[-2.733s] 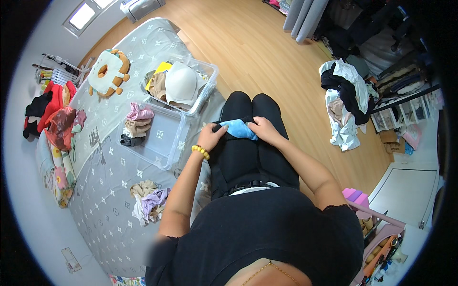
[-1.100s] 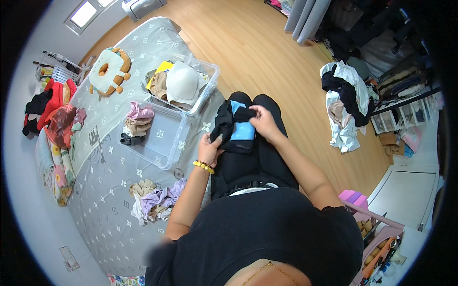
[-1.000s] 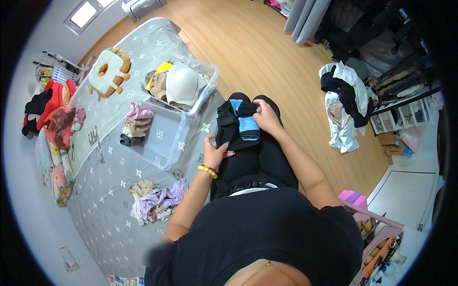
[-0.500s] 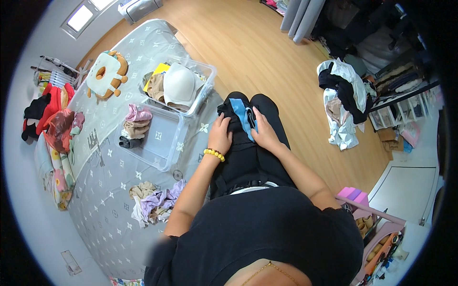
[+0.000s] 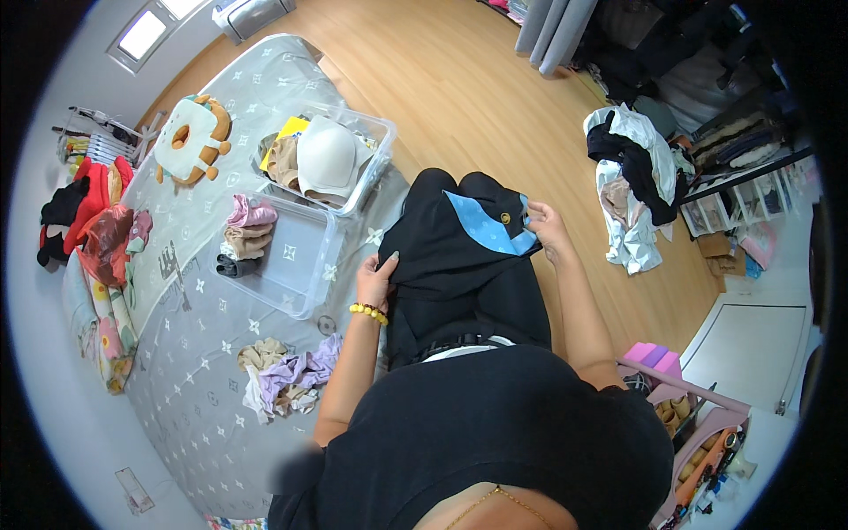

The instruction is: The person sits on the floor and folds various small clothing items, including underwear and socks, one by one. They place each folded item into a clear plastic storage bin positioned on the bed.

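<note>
Head view, left to right: rolled garments [image 5: 248,237], apparently finished, occupy only the left side of a clear box [image 5: 296,258] on the bed [image 5: 190,353]; a nearer loose heap [image 5: 287,378] appears still undone. The left hand's [image 5: 374,281] grip pinches one edge of a black-and-blue garment [image 5: 477,230], spread unfolded across the thighs [image 5: 503,305]; the right hand [image 5: 549,231] pinches its right edge, beside open floor [image 5: 654,305].

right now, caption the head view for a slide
Left hand and right hand hold a black-and-blue garment spread over the lap, two clear plastic bins on the bed.
</note>
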Action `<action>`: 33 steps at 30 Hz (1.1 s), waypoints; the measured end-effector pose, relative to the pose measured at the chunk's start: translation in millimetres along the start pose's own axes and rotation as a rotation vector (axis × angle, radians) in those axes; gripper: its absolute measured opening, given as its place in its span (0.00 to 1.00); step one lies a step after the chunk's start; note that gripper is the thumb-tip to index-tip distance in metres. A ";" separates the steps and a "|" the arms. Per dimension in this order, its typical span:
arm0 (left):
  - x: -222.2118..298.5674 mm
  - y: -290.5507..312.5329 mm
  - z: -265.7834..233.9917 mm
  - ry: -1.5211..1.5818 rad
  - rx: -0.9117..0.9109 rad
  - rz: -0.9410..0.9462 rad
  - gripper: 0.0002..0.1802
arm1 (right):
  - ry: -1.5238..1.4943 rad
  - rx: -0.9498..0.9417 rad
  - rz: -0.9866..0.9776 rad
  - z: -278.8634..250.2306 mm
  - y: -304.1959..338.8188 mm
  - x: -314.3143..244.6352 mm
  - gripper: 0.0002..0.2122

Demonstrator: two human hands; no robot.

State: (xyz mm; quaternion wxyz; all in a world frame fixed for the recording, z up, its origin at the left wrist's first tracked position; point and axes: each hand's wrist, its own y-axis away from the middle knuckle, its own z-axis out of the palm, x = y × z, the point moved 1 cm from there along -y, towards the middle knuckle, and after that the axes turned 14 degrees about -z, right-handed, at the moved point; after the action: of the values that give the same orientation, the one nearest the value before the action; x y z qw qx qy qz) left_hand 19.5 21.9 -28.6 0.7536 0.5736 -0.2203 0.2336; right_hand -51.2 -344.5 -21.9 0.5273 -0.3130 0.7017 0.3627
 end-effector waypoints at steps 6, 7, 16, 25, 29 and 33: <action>6.0 22.7 5.4 -0.231 -0.125 0.168 0.24 | 0.636 0.009 -0.730 23.4 36.8 -44.8 0.24; 6.0 23.6 6.3 -0.237 -0.131 0.225 0.23 | 0.670 0.006 -0.678 23.1 36.8 -40.1 0.24; 42.4 7.0 -7.8 -0.171 0.070 0.553 0.14 | 0.168 0.114 -0.425 -14.6 -1.1 -1.6 0.18; 22.9 31.6 -16.8 -1.095 0.697 0.794 0.39 | 0.980 0.240 -0.294 -18.8 5.9 45.5 0.17; 33.7 58.8 7.1 -1.340 0.322 1.081 0.31 | 0.563 -0.113 -0.709 16.9 27.5 -23.8 0.16; 26.6 29.3 8.5 -1.401 0.292 1.210 0.21 | 0.637 -0.547 -1.161 66.9 61.0 -62.5 0.15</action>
State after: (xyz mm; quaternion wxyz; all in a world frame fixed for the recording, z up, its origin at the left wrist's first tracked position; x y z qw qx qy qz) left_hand 22.4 23.1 11.8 0.1197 0.4603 -0.8536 0.2125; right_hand -51.5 -251.8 37.3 0.3072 -0.8475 0.4258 0.0776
